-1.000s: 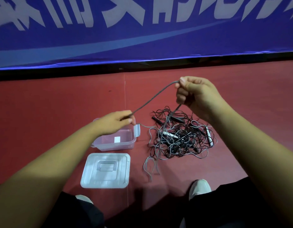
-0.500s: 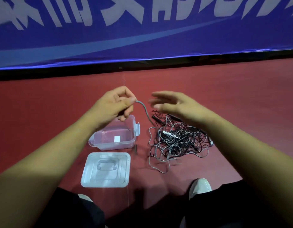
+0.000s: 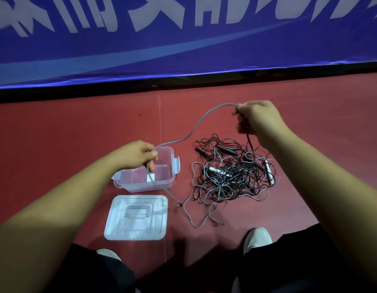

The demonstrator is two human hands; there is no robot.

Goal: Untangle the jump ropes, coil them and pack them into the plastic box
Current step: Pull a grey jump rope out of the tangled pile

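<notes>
A tangled heap of black and grey jump ropes (image 3: 232, 174) with several handles lies on the red floor. A grey rope (image 3: 196, 127) arcs in the air between my hands. My left hand (image 3: 139, 154) grips one stretch of it above the clear plastic box (image 3: 169, 180), and the rope's end hangs down past the box to the floor. My right hand (image 3: 257, 119) grips the rope higher up, over the heap's far side, and the strand drops from it into the tangle. The box holds nothing but a white label.
The box's clear lid (image 3: 137, 217) lies flat on the floor just in front of the box. My two shoes (image 3: 257, 237) and dark trouser legs are at the bottom. A blue banner (image 3: 183, 39) runs along the wall behind.
My right hand, open near the left hand half a second ago, now grips the grey rope and has drawn it up and to the right. My left hand has dropped over the box.
</notes>
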